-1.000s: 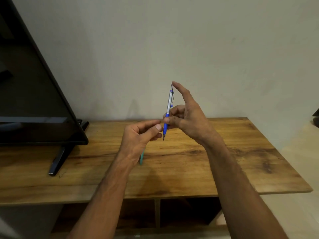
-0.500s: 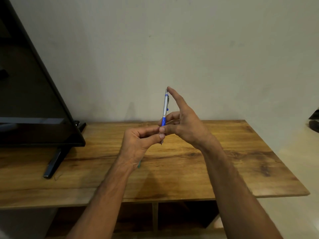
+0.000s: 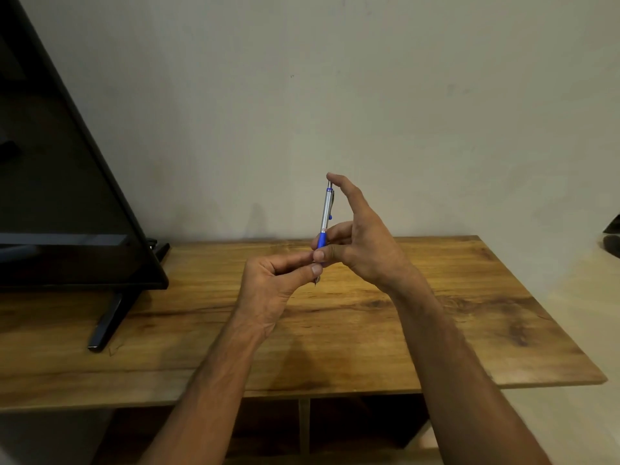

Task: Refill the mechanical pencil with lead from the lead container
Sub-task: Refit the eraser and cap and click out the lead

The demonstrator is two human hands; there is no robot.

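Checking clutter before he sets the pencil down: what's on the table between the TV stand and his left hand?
In the head view, only bare wooden table shows between the black TV stand leg and the left hand.

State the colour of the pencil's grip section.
Blue, on the mechanical pencil; the head view shows it.

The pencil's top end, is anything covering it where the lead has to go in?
Yes. The right hand holds the pencil upright, and its index fingertip rests on the top end. The left hand pinches near the tip.
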